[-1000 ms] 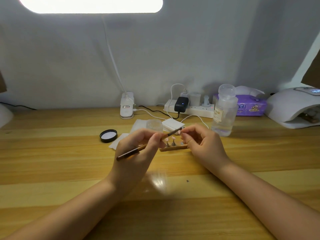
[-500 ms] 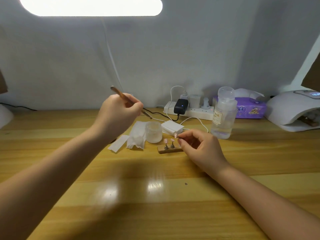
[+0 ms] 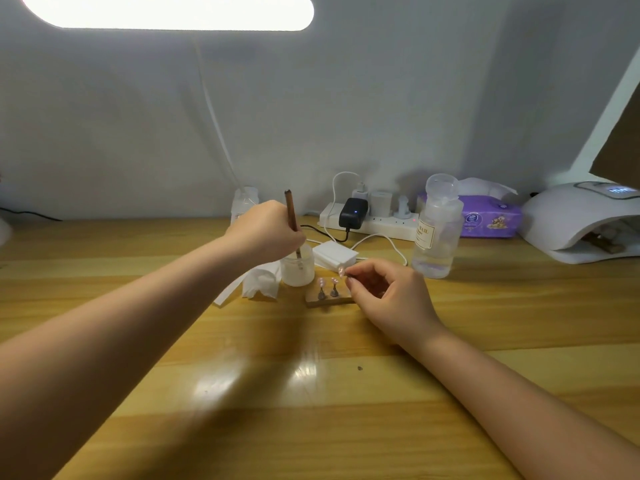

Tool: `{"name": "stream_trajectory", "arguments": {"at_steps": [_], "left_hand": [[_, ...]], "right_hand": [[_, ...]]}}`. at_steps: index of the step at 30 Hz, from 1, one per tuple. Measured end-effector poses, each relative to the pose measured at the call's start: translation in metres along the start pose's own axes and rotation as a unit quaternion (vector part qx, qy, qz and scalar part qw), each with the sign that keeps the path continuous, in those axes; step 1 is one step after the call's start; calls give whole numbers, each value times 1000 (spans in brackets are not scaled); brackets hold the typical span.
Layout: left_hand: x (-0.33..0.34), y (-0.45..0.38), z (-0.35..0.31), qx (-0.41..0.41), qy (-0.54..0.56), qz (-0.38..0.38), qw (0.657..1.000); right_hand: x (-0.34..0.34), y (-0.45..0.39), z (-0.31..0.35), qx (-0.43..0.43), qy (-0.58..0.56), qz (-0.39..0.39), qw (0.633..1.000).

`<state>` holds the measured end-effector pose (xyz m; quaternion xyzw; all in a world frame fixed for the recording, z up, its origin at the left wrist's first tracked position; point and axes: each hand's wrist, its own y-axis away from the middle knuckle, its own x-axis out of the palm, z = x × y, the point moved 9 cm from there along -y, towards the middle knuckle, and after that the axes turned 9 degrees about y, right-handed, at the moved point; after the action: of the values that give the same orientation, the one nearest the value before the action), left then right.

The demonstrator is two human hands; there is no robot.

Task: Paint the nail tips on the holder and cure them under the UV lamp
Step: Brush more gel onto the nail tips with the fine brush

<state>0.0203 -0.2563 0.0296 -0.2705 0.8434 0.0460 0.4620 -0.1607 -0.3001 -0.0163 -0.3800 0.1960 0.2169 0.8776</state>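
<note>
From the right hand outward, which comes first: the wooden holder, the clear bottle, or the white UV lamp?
Seen from the head camera, from the right hand:
1. Wooden holder, just left of its fingers.
2. Clear bottle, behind, slightly right.
3. UV lamp, far right.

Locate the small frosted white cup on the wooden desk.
In the head view the frosted white cup stands centre-left, between the crumpled white tissue and the wooden nail-tip holder, under the left hand dipping the brown brush.

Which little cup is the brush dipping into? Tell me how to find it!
Find the white power strip by the wall. In front of it, next to the wooden nail holder, stands a small frosted cup. It alone has the brown brush poking in, held by the left hand.
</note>
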Motion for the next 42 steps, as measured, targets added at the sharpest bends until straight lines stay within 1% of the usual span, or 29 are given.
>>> {"name": "stream_trajectory", "arguments": {"at_steps": [5,7,10,12,15,17,21,24,26,28,31,33,35,37,42], "left_hand": [[-20,6,-5,32,37,-54,997],[-30,9,-7,50,44,-82,994],[-43,14,-6,64,84,-121,987],[-43,16,-5,60,81,-117,988],[-29,15,-1,44,51,-78,995],[-25,15,1,47,56,-82,994],[-44,23,-1,94,105,-179,974],[-49,38,0,118,168,-215,955],[-43,54,-1,143,237,-212,937],[-32,70,-3,180,299,-191,918],[-8,95,1,199,350,-154,902],[5,109,1,223,343,-141,901],[10,119,-3,257,299,-150,907],[11,123,-9,286,282,-151,903],[15,126,-15,317,273,-138,898]], "right_hand": [[2,-1,-6,24,-7,17,1000],[1,-1,-5,20,-9,14,1000],[1,0,-4,16,-10,11,1000],[1,0,-3,15,-7,12,1000],[1,0,-2,13,-5,13,1000],[2,0,-3,16,-4,14,1000],[2,-1,-6,24,0,14,1000],[3,-1,-7,22,2,17,1000],[3,-1,-8,24,1,18,1000],[3,-1,-9,28,-2,16,999],[2,0,-6,18,-7,10,1000],[1,0,-4,10,-3,6,1000],[1,-1,-4,6,7,7,1000],[1,-1,-4,2,11,5,1000],[1,0,-5,5,2,10,1000]]}}
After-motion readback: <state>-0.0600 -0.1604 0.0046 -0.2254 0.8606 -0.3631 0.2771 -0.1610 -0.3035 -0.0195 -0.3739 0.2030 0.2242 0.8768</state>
